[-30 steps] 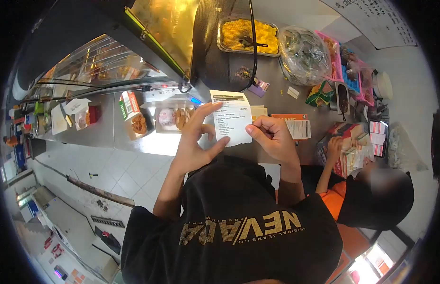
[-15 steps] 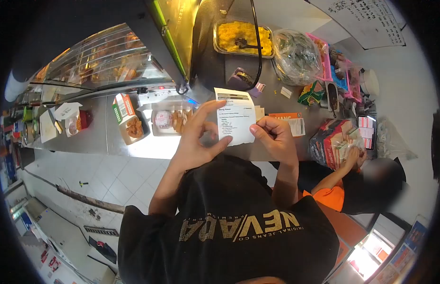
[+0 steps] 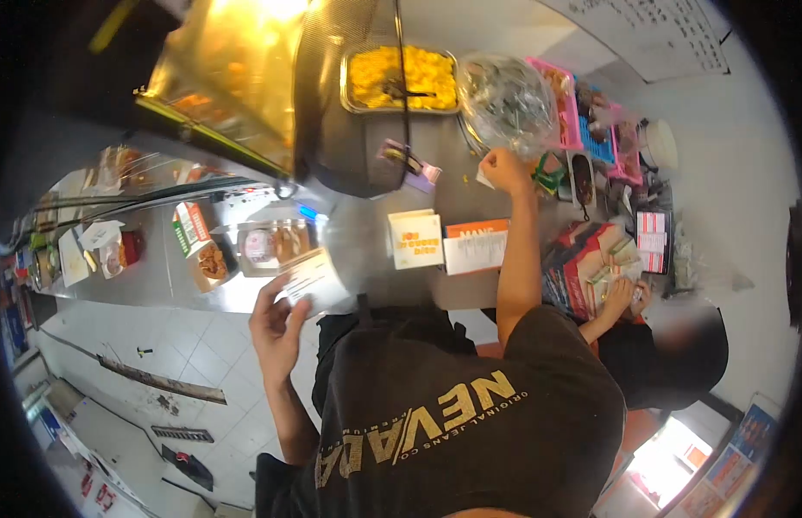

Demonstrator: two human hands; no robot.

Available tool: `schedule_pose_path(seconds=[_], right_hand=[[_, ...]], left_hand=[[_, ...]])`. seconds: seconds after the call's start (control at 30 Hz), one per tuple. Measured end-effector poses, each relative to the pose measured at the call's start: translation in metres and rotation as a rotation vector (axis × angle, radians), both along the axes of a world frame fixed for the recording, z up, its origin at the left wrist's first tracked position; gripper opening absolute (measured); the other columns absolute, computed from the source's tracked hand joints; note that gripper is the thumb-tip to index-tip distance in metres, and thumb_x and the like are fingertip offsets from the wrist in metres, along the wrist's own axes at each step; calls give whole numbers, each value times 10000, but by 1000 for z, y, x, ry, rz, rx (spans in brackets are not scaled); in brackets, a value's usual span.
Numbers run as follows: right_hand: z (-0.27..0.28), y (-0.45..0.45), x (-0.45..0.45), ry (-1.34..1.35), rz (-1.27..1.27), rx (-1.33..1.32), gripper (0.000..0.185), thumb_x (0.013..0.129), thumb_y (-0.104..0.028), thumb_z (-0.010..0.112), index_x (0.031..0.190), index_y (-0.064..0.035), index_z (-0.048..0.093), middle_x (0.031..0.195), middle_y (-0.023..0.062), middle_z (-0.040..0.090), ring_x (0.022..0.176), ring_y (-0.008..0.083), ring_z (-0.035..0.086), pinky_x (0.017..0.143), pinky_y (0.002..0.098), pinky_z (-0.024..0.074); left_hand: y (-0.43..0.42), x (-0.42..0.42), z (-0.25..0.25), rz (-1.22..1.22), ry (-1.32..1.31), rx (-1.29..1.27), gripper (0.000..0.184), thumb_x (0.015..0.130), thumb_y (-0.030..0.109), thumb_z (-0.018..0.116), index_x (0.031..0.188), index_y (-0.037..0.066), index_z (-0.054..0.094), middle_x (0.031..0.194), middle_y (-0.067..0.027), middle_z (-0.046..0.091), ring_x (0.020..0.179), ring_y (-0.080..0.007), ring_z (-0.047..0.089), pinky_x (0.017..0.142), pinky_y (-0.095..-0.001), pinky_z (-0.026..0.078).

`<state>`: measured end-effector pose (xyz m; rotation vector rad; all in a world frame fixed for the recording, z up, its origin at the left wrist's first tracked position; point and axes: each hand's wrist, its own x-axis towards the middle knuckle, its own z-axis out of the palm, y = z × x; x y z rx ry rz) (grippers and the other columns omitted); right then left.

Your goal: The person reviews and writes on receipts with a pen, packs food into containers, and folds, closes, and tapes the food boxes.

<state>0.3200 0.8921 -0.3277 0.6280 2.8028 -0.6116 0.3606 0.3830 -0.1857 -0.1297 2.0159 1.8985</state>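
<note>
My left hand point(image 3: 280, 328) pinches a printed paper receipt point(image 3: 319, 281) by its edge, just in front of the counter's edge. My right hand point(image 3: 508, 171) reaches across the counter with its fingers curled down at a small white item point(image 3: 484, 179); its kind is too blurred to tell. Beside that hand lies a green packet point(image 3: 549, 173). Between my hands, a white card with orange and yellow lettering point(image 3: 417, 241) lies by an orange-and-white printed slip point(image 3: 476, 250). Left of them, an open box point(image 3: 277, 246) holds a round wrapped item and fried pieces.
A tray of yellow food point(image 3: 402, 79), a bag of clear plastic point(image 3: 509, 102) and pink baskets point(image 3: 556, 104) stand at the back. Another box of fried food point(image 3: 213, 262) sits left. At right, a co-worker's hands point(image 3: 625, 295) are at a red printed bag point(image 3: 582, 259).
My right hand has let go of the receipt and moved forward to the small white item. My left hand has carried the receipt left and lower. The view has shifted.
</note>
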Motion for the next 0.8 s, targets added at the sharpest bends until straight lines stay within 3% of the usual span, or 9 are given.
schedule_pose_path(seconds=[0.13, 0.23, 0.27, 0.33, 0.4, 0.47, 0.63, 0.7, 0.8], right_hand=[[61, 1, 65, 140, -184, -123, 224, 889, -240, 696, 954, -28, 724, 895, 154, 747, 818, 309, 724, 778, 414, 548], [77, -20, 103, 204, -114, -572, 173, 936, -177, 670, 927, -6, 696, 796, 88, 702, 713, 222, 665, 697, 369, 516], [82, -34, 111, 166, -57, -652, 155, 954, -138, 660, 913, 10, 678, 767, 57, 676, 672, 171, 629, 660, 350, 497], [53, -79, 127, 171, 299, -782, 217, 965, -201, 651, 863, -11, 672, 713, 76, 649, 639, 209, 622, 634, 371, 486], [53, -137, 120, -158, 662, -768, 254, 950, -267, 647, 825, -47, 676, 700, 114, 651, 648, 289, 639, 629, 408, 494], [16, -189, 133, -156, 787, -637, 252, 877, -333, 670, 847, -87, 712, 753, 129, 687, 739, 361, 675, 673, 477, 522], [-23, -202, 178, -184, 209, -490, 169, 834, -219, 636, 857, -124, 774, 895, 158, 736, 825, 374, 709, 731, 481, 564], [-101, -179, 221, -339, 65, -193, 186, 841, -179, 619, 877, -80, 773, 919, 176, 740, 857, 364, 723, 741, 486, 576], [-85, -119, 263, -318, -377, 35, 173, 846, -134, 629, 944, -31, 728, 965, 204, 723, 924, 361, 709, 806, 460, 573]], left_hand=[[9, 30, -33, -5, -24, -141, 361, 948, -9, 669, 1292, -28, 562, 1083, -104, 685, 794, -96, 630, 699, -244, 523], [-8, 57, -68, -83, -88, -324, 333, 950, 35, 682, 1260, -36, 585, 1022, -101, 692, 774, -88, 620, 660, -244, 508], [-12, 63, -81, -120, -91, -392, 324, 951, 64, 691, 1244, -39, 596, 979, -96, 697, 764, -86, 617, 642, -243, 498], [-13, 70, -86, -111, -130, -438, 365, 939, 131, 723, 1230, -55, 608, 815, -53, 685, 690, -80, 580, 607, -239, 459], [-8, 68, -78, -87, -200, -446, 349, 942, 110, 713, 1232, -57, 612, 840, -62, 694, 703, -78, 581, 600, -242, 452], [-4, 67, -75, -103, -97, -410, 317, 954, 86, 690, 1231, -51, 616, 864, -68, 702, 721, -76, 587, 607, -242, 449], [-9, 75, -76, -130, -84, -344, 322, 972, 79, 674, 1251, -61, 595, 948, -120, 729, 833, -114, 664, 722, -229, 504], [-13, 78, -81, -137, -100, -327, 337, 972, 85, 678, 1260, -65, 589, 947, -126, 728, 836, -121, 671, 731, -232, 509], [-9, 76, -79, -211, -101, -403, 346, 969, 90, 685, 1264, -63, 589, 959, -131, 726, 835, -121, 668, 735, -238, 513]])
